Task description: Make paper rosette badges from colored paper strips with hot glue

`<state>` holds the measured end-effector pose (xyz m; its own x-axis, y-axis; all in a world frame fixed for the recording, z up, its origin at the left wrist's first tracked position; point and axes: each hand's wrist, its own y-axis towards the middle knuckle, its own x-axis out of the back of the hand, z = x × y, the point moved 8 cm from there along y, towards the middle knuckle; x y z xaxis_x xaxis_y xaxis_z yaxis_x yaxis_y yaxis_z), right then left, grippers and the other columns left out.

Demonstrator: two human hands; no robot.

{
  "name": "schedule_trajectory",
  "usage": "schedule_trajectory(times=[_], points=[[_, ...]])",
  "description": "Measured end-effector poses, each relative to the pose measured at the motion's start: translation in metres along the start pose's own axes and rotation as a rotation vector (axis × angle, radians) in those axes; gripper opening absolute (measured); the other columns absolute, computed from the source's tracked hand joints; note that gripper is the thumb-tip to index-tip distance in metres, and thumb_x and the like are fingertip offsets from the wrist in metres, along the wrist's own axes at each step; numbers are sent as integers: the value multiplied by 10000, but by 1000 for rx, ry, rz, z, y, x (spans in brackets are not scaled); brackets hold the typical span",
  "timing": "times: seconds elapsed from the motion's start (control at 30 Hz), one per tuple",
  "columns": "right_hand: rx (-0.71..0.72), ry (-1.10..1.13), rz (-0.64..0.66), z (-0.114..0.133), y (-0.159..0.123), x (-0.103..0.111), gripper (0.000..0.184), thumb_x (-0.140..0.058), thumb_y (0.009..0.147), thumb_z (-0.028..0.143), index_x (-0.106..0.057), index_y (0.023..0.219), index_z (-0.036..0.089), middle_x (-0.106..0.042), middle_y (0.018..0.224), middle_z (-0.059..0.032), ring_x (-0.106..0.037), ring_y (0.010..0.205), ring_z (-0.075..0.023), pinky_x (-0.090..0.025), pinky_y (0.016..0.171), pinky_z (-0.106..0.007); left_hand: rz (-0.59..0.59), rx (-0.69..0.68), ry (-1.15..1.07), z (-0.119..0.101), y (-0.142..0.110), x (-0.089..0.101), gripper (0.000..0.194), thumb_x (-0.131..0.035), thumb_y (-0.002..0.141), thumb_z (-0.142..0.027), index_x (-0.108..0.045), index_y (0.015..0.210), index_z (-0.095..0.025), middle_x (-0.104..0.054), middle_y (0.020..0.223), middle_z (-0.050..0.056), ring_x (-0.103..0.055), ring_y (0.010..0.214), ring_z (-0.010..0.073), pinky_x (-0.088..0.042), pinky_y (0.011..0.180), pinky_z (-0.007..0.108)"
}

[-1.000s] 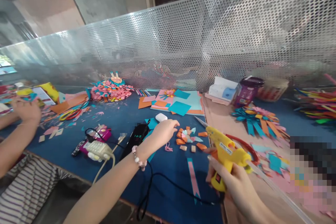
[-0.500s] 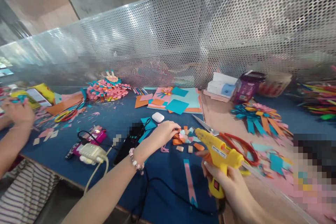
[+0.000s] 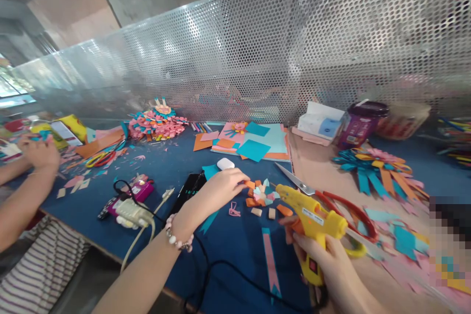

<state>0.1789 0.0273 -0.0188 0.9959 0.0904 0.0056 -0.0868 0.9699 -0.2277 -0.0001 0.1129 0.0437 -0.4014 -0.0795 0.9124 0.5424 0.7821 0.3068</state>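
My right hand [image 3: 329, 265] grips a yellow hot glue gun [image 3: 312, 221], whose nozzle points left toward a small paper flower [image 3: 263, 193] of pink, teal and orange pieces on the blue table [image 3: 176, 157]. My left hand [image 3: 221, 187], a bead bracelet on its wrist, reaches over the table with its fingers pinched on an orange paper piece at the flower's left edge. Loose orange scraps lie around the flower. A black cord [image 3: 228, 267] runs from the glue gun across the table's front.
Red-handled scissors [image 3: 331, 196] lie behind the glue gun. Coloured paper sheets [image 3: 253, 144], a white earbud case [image 3: 225, 163], a black phone [image 3: 189, 189], a power adapter [image 3: 132, 208] and paper flowers are spread around. A perforated metal screen [image 3: 257, 49] stands behind. Another person's hands [image 3: 39, 152] work at the left.
My left hand drew slightly back and closed on an orange piece at the flower's edge. The glue gun has come lower and closer to the flower.
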Motion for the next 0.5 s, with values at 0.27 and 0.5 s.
schedule_trajectory(times=[0.27,0.5], points=[[49,-85,-40,1,-1,5,437,-566,756,604,-594,702,171,-472,628,4,-409,567,-120,-385,486,-218,10,-102,32,-15,-6,7,211,-531,911,-186,-624,1099,-166,-666,1059,53,-614,987,180,-499,854,308],[52,-44,3,-2,-5,2,424,-570,754,594,-615,837,181,-470,594,30,-390,515,-116,-400,510,-240,17,-191,-34,-31,-9,11,212,-496,935,-203,-622,1100,-162,-652,1066,53,-594,996,161,-480,883,297]])
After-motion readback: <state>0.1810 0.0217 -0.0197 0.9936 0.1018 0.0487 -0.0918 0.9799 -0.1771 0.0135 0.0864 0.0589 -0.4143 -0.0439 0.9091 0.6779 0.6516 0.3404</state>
